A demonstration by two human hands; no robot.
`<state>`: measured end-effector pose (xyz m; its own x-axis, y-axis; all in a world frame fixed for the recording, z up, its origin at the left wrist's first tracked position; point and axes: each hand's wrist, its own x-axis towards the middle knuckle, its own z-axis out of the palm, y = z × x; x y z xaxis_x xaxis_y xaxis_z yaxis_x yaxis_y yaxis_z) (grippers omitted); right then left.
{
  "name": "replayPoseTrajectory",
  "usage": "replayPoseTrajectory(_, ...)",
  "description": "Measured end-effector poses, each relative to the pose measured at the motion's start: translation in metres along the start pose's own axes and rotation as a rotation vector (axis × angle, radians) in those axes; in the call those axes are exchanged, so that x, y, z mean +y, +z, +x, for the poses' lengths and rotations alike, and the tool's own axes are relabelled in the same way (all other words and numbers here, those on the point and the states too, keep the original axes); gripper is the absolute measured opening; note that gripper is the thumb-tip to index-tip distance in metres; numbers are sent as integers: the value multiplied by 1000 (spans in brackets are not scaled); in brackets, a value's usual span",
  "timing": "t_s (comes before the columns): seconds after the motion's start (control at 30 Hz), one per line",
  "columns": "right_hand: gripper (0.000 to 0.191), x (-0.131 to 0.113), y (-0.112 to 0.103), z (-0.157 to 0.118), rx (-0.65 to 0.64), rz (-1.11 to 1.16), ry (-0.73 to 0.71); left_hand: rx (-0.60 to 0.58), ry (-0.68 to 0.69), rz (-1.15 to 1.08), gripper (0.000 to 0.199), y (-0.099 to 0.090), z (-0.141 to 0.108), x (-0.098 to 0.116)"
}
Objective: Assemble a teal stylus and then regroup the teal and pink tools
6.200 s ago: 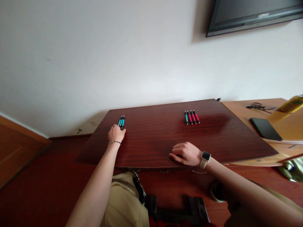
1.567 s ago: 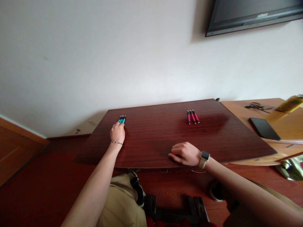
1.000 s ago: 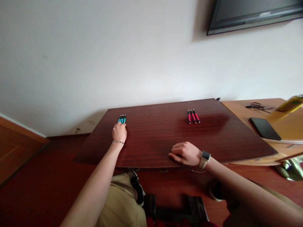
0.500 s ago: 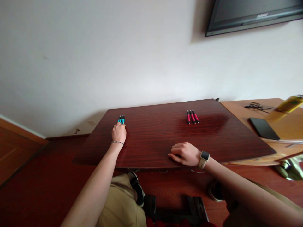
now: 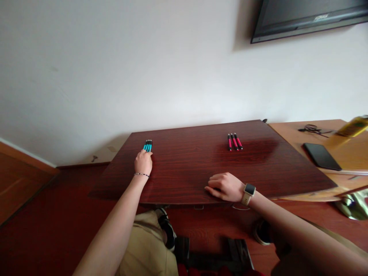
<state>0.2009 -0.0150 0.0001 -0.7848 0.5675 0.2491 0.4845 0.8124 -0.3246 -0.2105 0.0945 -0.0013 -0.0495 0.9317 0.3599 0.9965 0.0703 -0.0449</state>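
My left hand (image 5: 143,161), with a beaded bracelet at the wrist, is at the left side of the dark red-brown table (image 5: 184,165). Its fingers are closed around the near ends of several turquoise-and-black pens (image 5: 147,147), which lie side by side pointing to the wall. The palm side is hidden. Near the front edge rests my right hand (image 5: 225,187), fingers loosely bent and thumb apart, holding nothing. It wears a watch. Beyond it, three pink-and-black pens (image 5: 235,142) lie in a row, slightly fanned, touched by neither hand.
On the right, a lighter wooden desk (image 5: 287,132) carries a black phone (image 5: 322,156), a coiled black cable (image 5: 313,130) and a yellow bottle or can (image 5: 352,126). A black television (image 5: 313,19) hangs on the white wall (image 5: 172,69) behind the table.
My left hand has drawn slightly back toward me, so a bit more of the turquoise pens shows. My right hand and the pink pens stay in place.
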Motion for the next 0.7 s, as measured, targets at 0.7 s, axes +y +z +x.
replayPoseTrajectory(0.7, 20, 33, -18, -4, 306, -102, 416, -161, 307, -206, 33, -54, -57, 95)
